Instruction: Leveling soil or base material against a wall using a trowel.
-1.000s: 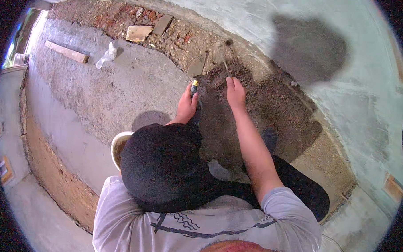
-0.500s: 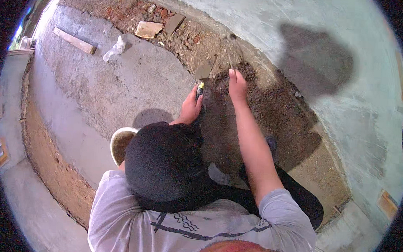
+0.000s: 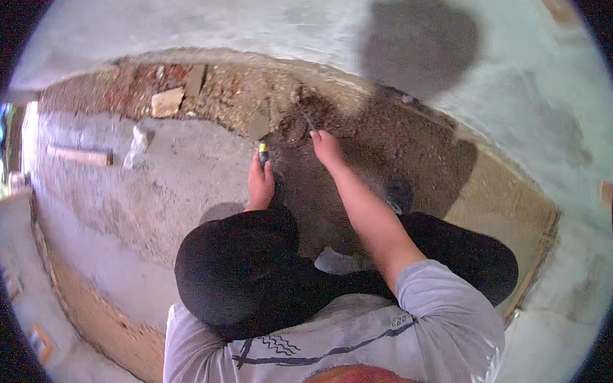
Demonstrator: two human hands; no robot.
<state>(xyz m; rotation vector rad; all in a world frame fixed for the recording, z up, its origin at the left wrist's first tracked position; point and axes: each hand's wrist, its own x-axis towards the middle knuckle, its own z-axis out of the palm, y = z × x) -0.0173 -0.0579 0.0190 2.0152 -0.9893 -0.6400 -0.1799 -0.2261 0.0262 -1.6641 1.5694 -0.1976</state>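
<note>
Damp brown mortar (image 3: 361, 160) fills the patch at about twelve o'clock from where I watch, and both hands are working at its near edge. My left hand (image 3: 260, 182) sits at roughly eleven o'clock, curled tight around a dark tool handle with a yellow band (image 3: 263, 149) that sticks up out of the fist toward the wall. My right hand (image 3: 327, 149) is just beside it at twelve o'clock, fingers closed on a thin metal tool (image 3: 306, 118) whose far end rests in the wet mortar; its exact shape is too blurred for me to tell. The two hands are near each other but not touching.

Lower down, a black cap (image 3: 239, 273) blocks the middle of my view, with a grey shirt (image 3: 410, 330) spreading toward six o'clock. At ten o'clock, a grey cement floor (image 3: 185, 180) runs off to the left. On it, well apart from the hands, lie a wooden plank (image 3: 78, 156) at nine o'clock and a pale broken brick piece (image 3: 166, 102) nearer eleven, against a strip of red brick rubble (image 3: 155, 75). A plastered wall (image 3: 258, 21) curves across the top.
</note>
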